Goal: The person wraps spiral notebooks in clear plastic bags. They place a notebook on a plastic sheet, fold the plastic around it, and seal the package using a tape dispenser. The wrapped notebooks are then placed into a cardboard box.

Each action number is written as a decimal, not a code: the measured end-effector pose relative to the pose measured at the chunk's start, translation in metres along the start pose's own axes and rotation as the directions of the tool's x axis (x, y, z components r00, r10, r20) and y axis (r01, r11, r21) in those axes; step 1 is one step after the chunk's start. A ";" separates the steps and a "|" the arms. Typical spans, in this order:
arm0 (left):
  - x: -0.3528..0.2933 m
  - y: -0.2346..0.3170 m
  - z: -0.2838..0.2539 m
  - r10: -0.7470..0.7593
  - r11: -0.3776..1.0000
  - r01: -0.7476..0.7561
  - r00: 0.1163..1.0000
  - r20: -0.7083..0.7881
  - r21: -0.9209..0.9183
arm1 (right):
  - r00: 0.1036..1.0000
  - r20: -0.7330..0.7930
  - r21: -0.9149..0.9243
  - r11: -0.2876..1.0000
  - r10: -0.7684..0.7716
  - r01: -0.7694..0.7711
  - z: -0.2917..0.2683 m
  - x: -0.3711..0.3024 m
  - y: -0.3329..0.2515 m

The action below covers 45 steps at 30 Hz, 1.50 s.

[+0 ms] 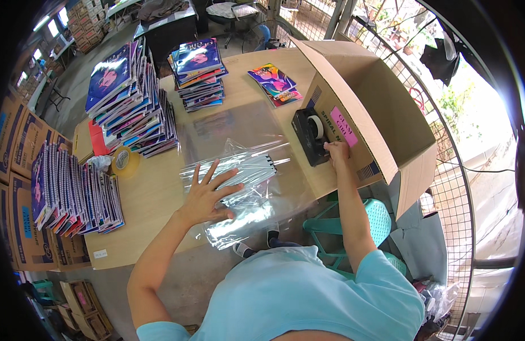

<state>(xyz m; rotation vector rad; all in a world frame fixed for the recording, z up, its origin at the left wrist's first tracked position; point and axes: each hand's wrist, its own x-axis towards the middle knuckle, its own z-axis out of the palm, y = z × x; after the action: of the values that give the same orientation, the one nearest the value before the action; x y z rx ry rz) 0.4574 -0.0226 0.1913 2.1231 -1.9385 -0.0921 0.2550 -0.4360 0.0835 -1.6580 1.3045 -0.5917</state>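
Left hand [208,196]: lying flat, fingers spread wide apart, pressing down the clear plastic sleeves [240,187] in front of the tape dispenser.
Right hand [337,152]: reaching to the black tape dispenser [311,135], fingers curling onto its near end; whether they are closing on tape, I cannot tell.
Desk [154,199]: carrying it all.
Progress: wrapping looking barely begun; notebook stacks [134,102] left of the dispenser are waiting unwrapped, and the cardboard box [376,113] right of it is standing open.

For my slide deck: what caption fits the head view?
Left hand flat on clear plastic wrap, right hand at black tape dispenser.
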 end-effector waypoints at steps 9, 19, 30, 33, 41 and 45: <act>0.001 -0.002 -0.006 0.017 1.000 -0.017 1.000 0.018 -0.004 | 0.833 0.422 0.848 0.168 0.359 -0.502 0.027 -0.048 0.085; -0.006 0.000 -0.013 0.027 0.999 -0.027 1.000 0.010 -0.030 | 0.345 0.827 0.280 0.858 -0.443 0.431 0.079 -0.183 -0.206; -0.009 0.005 -0.004 -0.018 1.000 0.017 0.995 -0.094 -0.011 | 0.365 0.751 -0.271 0.246 -0.550 0.930 0.105 -0.184 -0.200; -0.014 0.005 0.000 -0.027 0.999 0.025 0.993 -0.112 -0.019 | 0.491 0.660 -0.090 0.590 -0.568 0.803 0.093 -0.193 -0.207; -0.005 0.024 0.013 -0.176 0.984 0.158 0.939 -0.296 -0.084 | 0.423 0.493 0.029 0.500 -0.761 0.866 0.099 -0.190 -0.216; 0.022 0.049 0.004 -0.430 0.865 0.182 0.748 -0.505 -0.468 | 0.206 0.529 0.436 0.473 -0.823 0.766 0.035 -0.178 -0.195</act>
<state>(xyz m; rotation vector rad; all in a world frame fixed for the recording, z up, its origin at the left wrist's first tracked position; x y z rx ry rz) 0.4115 -0.0483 0.2022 1.8725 -1.0788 0.1098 0.3217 -0.2534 0.2659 -2.1325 -0.2743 -0.4799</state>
